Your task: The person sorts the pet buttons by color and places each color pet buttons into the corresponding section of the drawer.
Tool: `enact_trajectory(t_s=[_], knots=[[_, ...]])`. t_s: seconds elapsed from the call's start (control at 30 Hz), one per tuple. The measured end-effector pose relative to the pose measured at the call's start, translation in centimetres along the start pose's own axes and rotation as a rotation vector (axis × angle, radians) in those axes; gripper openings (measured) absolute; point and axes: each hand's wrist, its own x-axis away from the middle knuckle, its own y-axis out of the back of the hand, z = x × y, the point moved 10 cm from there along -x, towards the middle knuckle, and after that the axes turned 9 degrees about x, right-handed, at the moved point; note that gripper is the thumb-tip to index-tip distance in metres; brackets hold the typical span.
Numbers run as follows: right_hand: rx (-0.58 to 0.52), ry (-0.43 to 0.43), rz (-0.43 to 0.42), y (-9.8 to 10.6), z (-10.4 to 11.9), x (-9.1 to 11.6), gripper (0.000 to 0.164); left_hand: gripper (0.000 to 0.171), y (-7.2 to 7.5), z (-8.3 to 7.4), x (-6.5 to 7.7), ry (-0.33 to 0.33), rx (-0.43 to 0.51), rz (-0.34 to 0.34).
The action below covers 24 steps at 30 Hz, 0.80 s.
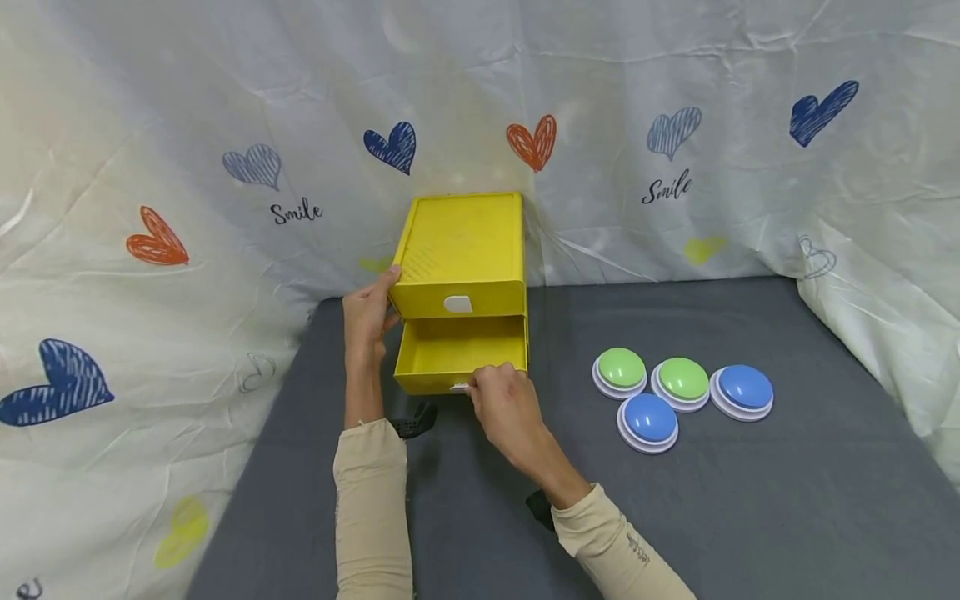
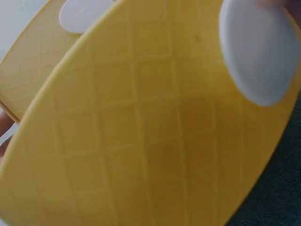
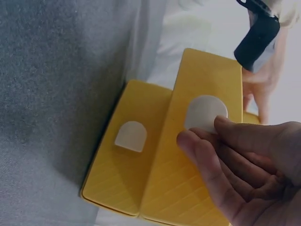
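Note:
A yellow two-drawer box point(image 1: 468, 237) stands against the back cloth. Its lower drawer point(image 1: 431, 346) is pulled well out, and the bare floor of that drawer shows. My right hand point(image 1: 510, 417) pinches the white drawer handle point(image 3: 207, 113) between thumb and fingers. At the box's left side rests my left hand point(image 1: 367, 317), thumb by the top front corner and the other fingers lower down, partly hidden. The upper drawer point(image 1: 420, 302) is closed, with its own white handle point(image 1: 457, 304). In the left wrist view the yellow drawer front point(image 2: 136, 117) fills most of the picture.
To the right on the dark grey table point(image 1: 750, 517) sit two green push buttons point(image 1: 621, 367) and two blue push buttons point(image 1: 650, 417), all on white bases. A white cloth with printed hearts point(image 1: 600, 67) hangs behind and along the left side.

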Motion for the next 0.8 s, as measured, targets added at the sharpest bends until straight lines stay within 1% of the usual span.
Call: enact_trajectory(t_s=[0.1,0.2,0.27,0.43,0.53,0.6,0.7,0.8], knots=[[0.017,0.005,0.006,0.2,0.2,0.2,0.028,0.058,-0.1,-0.2,0.0,-0.007,-0.011,-0.002],[0.057,0.018,0.019,0.4,0.6,0.5,0.038,0.057,0.0,-0.1,0.1,0.004,-0.031,-0.011],[0.081,0.033,0.016,0.6,0.9,0.7,0.042,0.057,0.1,0.0,0.1,0.01,-0.038,-0.018],[0.134,0.089,-0.005,1.3,1.6,0.8,0.045,0.061,0.1,0.1,0.1,0.017,-0.042,-0.02],[0.146,0.11,0.039,1.1,1.8,0.9,0.045,0.061,0.0,0.3,0.1,0.023,-0.041,-0.021],[0.14,0.109,0.092,0.8,1.8,1.1,0.041,0.06,0.1,0.3,0.1,0.024,-0.045,-0.024],[0.078,0.064,0.178,0.3,1.4,1.3,0.031,0.061,0.1,0.3,0.1,0.021,-0.058,-0.028],[-0.007,0.004,0.199,0.6,0.9,1.6,0.031,0.06,0.1,0.1,0.1,0.011,-0.058,-0.032]])
